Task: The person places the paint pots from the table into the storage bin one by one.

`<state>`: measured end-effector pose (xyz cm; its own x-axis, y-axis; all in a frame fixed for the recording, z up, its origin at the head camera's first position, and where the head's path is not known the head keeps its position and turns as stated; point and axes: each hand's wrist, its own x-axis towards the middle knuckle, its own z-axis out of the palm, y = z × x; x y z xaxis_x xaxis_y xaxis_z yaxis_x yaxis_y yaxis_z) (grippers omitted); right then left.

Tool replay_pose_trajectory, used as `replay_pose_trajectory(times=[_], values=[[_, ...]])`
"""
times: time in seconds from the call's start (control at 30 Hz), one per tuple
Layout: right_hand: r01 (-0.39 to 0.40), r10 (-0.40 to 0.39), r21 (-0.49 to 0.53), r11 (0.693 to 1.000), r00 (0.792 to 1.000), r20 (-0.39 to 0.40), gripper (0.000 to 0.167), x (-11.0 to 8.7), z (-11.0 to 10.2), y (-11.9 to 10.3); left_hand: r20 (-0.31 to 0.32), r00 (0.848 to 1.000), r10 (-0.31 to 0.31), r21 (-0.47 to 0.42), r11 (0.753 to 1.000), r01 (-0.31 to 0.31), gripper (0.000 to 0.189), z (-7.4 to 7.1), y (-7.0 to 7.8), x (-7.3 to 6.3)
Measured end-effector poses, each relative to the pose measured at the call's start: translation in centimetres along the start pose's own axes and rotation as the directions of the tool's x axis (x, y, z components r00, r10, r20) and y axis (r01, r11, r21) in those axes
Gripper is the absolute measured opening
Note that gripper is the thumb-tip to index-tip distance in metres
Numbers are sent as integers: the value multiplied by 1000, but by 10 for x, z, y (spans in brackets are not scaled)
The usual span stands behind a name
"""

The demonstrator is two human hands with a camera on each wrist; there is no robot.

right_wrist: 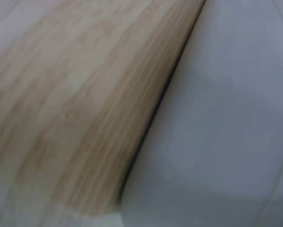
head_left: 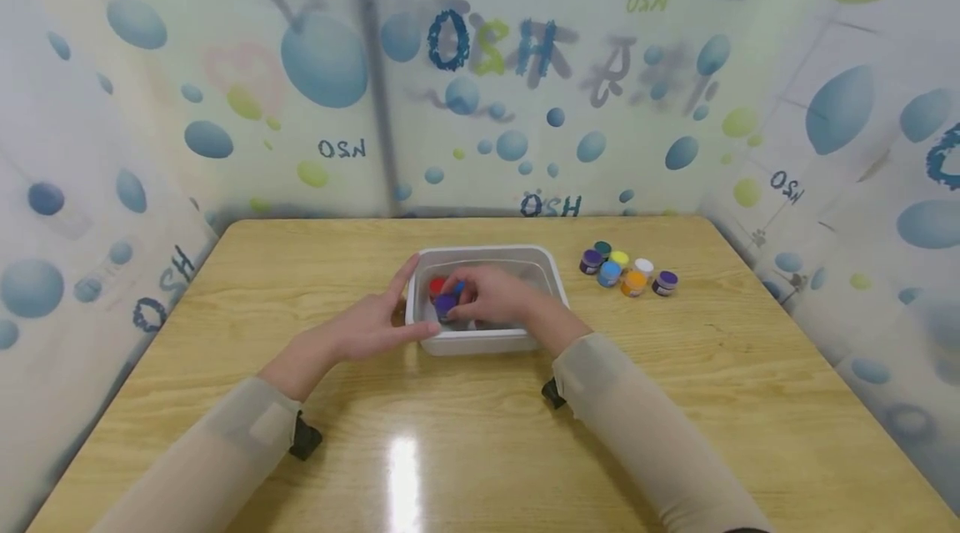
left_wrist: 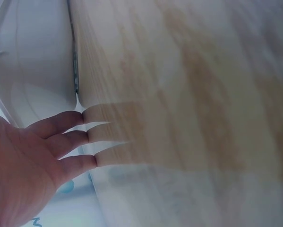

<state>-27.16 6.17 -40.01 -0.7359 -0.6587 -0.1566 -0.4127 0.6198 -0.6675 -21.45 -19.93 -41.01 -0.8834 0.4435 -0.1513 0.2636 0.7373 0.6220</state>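
A white plastic bin (head_left: 487,341) stands on the wooden table, with small paint jars in its left end. My right hand (head_left: 495,297) reaches down into it, thumb and fingertips pinching a purple-lidded paint jar (head_left: 446,305). Beside that jar are a red-lidded jar (head_left: 437,287) and a blue jar (head_left: 459,288), partly covered by my fingers. At the bin's left front corner, my left hand (head_left: 367,328) has index finger and thumb stretched along the rim. Its other fingers show extended in the left wrist view. Only the bin's outer wall (right_wrist: 217,123) and tabletop appear in the right wrist view.
To the right of the bin, several paint jars stand in a loose group, among them an orange jar (head_left: 633,284), a light blue jar (head_left: 609,274) and a purple-lidded jar (head_left: 665,283). Printed fabric walls (head_left: 480,141) border the table (head_left: 300,266) at back and sides.
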Motion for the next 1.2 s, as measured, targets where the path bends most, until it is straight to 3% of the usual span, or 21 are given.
replay_pose_trajectory(times=[0.43, 0.87, 1.07, 1.2], values=[[6, -5, -19, 1000, 1000, 22, 33, 0, 0, -2, -1, 1000, -8, -12, 1000, 8, 116, 1, 1, 0], [21, -24, 79, 997, 999, 42, 37, -1, -1, -1, -12, 1000, -4, -7, 1000, 4, 115, 1, 1, -1], [22, -22, 135, 991, 1000, -4, 35, -7, -12, -2, -24, 1000, -7, -5, 1000, 6, 116, 0, 1, 1], [70, -60, 146, 987, 995, -76, 37, -21, -27, -5, -14, 1000, -19, -3, 1000, 19, 116, 1, 1, 1]])
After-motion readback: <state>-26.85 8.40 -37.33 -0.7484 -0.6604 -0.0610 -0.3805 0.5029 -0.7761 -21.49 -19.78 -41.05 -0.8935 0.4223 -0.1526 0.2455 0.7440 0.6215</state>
